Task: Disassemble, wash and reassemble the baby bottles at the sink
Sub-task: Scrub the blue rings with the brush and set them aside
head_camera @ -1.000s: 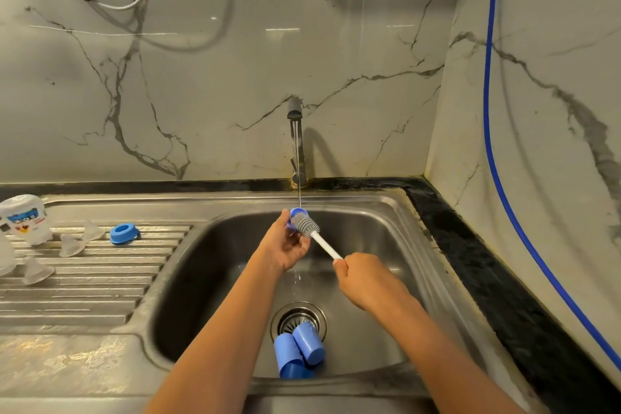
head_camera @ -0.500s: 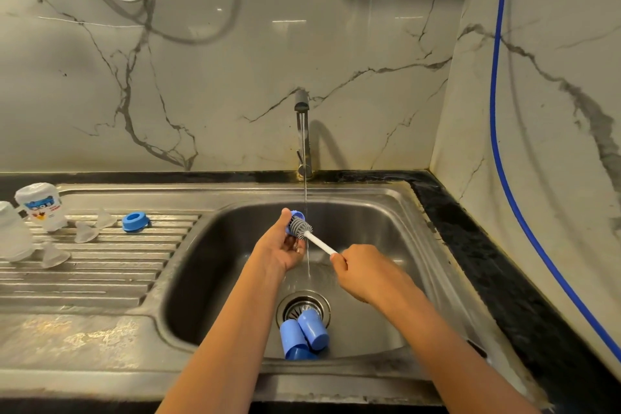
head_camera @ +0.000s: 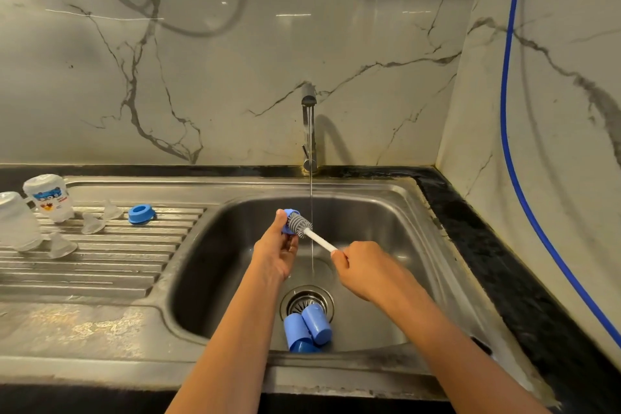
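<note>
Blue plastic cylindrical caps (head_camera: 307,329) are lying on their sides nearest the viewer, touching each other, at the round metal drain strainer (head_camera: 295,296) of the stainless steel sink basin (head_camera: 218,262). Above them the right hand (head_camera: 364,267) is closing tight around the white handle of the grey-bristled bottle brush (head_camera: 300,226). The left hand (head_camera: 274,254) is pinching a small blue plastic screw ring (head_camera: 290,213), fingers curling on its edge, over the basin. The brush head is pressing against that ring. A thin water stream (head_camera: 311,198) is falling just right of the bristles.

Judging handling: the ring is looking light, rigid and wet, so probably slippery. It is best held by the outer rim, leaving the opening free for the bristles. The bristles are looking soft, the handle stiff.

Further left, on the ribbed steel drainboard (head_camera: 100,265), a second blue screw ring (head_camera: 141,214), clear silicone teats (head_camera: 90,223) and two translucent bottle bodies (head_camera: 48,198) are sitting, the bottles upside down. A chrome tap (head_camera: 308,131) is running at the back, against the marble wall (head_camera: 235,77).
</note>
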### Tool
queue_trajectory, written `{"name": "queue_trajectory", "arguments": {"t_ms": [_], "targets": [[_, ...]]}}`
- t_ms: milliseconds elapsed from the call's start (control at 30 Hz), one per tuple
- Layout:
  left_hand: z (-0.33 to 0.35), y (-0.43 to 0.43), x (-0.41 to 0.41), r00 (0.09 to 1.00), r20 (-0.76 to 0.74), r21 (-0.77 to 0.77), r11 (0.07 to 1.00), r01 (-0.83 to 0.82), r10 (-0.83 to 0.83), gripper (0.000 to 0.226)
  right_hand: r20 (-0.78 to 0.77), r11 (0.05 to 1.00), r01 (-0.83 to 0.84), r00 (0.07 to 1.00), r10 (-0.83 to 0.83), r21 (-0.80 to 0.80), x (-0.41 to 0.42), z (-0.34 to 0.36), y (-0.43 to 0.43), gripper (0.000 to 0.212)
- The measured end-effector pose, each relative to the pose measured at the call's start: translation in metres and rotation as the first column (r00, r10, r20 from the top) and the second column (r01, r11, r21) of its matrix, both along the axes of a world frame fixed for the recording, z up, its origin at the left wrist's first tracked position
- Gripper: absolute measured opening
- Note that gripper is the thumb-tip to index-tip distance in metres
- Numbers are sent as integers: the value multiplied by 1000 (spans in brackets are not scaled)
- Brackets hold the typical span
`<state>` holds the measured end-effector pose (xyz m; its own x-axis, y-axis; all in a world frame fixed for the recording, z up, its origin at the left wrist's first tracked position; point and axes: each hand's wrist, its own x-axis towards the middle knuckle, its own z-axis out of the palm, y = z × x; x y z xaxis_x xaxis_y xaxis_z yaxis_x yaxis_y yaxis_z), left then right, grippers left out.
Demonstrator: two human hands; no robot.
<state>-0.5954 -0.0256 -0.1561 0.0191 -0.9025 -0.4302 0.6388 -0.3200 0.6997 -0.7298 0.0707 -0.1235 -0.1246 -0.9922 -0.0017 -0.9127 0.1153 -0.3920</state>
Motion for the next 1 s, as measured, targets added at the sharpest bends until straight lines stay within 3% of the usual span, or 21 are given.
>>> {"name": "queue_trajectory", "arguments": {"t_ms": [167,333,667,900,1000], "targets": [[-3,-5,6,999,-31,-12,999,40,-41,34,-41,996,19,999,-16,84,-3,-7,-8,36],[-3,-7,-1,995,-30,9,996,94,-93,24,-62,992,124,990,-123,18,-1,3,-6,33],[-5,-7,4,996,-79,52,998,41,-37,31,-186,993,-4,982,26,117,7,17,-13,29],[-6,-11,1,998,-66,48,998,27,-24,34,-295,999,14,955,-25,-40,12,12,-7,34],[-7,-13,3,997,-67,73,997,40,-35,38,-223,999,-19,975,12,-30,14,7,-3,36]]}}
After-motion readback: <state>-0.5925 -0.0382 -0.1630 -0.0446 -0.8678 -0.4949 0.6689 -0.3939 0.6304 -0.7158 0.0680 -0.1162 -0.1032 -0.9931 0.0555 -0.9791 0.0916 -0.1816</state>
